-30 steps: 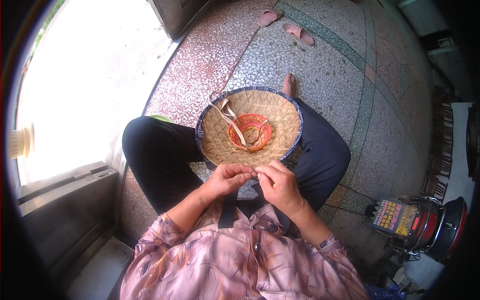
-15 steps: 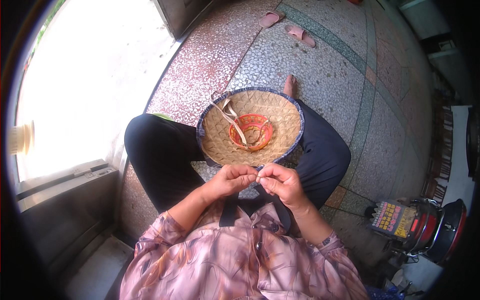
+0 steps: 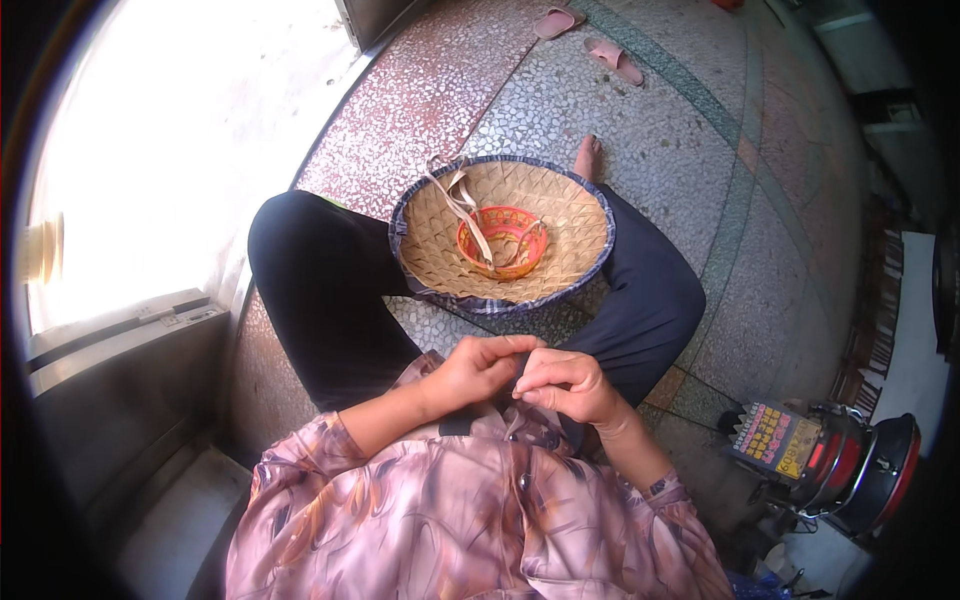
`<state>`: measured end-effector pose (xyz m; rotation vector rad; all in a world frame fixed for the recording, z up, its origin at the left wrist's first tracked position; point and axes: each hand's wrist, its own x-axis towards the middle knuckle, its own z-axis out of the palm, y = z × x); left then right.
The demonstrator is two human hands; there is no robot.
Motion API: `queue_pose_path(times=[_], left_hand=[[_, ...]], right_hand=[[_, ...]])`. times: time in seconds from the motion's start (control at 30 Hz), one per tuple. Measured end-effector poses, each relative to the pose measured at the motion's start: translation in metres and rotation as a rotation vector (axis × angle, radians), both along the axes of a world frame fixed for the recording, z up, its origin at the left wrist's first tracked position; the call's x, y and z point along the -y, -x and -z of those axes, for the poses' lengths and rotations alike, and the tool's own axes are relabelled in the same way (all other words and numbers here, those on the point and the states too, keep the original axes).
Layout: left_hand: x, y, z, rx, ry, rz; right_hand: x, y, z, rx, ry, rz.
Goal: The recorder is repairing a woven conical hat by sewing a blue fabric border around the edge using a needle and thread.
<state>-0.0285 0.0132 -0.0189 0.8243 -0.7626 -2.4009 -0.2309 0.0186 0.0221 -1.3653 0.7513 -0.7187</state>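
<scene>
My left hand point(image 3: 478, 372) and my right hand point(image 3: 572, 384) meet above my lap, near side of the hat. Thumb and forefinger are pinched on each hand; anything between the fingertips is too small or hidden to name. Just beyond them, a woven straw hat point(image 3: 420, 232) rests upside down between my knees, tilted, its edge bound in blue patterned cloth. Inside its crown sits a red and orange ring-shaped band point(image 3: 503, 270). Pale cloth ties point(image 3: 462, 206) lie across the hat's left inner side. Neither hand touches the hat.
Pink slippers point(image 3: 613, 62) lie far ahead on the speckled stone floor point(image 3: 560, 115). To the right stand a calendar-like printed pad point(image 3: 775, 440) and a red and black round appliance point(image 3: 880, 478). A bright doorway point(image 3: 170, 150) opens at left, with a metal door panel point(image 3: 130, 380) beside me.
Both hands have come slightly nearer my body. My right hand has turned, its knuckles now higher and its fingertips pointing down-left. The hat shows at a steeper tilt; the whole view has shifted a little.
</scene>
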Motion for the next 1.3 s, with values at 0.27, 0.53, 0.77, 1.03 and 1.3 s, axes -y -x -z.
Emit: queue_pose_path(times=[0.27, 0.53, 0.77, 1.03, 1.3], left_hand=[[0.002, 0.007, 0.010, 0.462, 1.000, -0.118], [0.010, -0.006, -0.016, 0.504, 0.516, -0.079], [0.015, -0.011, -0.013, 0.479, 0.538, -0.208], [0.021, -0.009, -0.009, 0.235, 0.141, -0.295], [0.017, -0.010, 0.006, 0.285, 0.134, -0.337]], right_hand=[[-0.012, -0.004, 0.009, 0.519, -0.622, 0.287], [0.017, -0.004, 0.001, 0.425, -0.657, 0.379], [0.046, -0.009, -0.013, 0.215, -0.662, 0.345], [0.066, -0.019, -0.011, 0.086, -0.680, 0.269], [0.072, -0.020, -0.006, -0.070, -0.583, 0.284]])
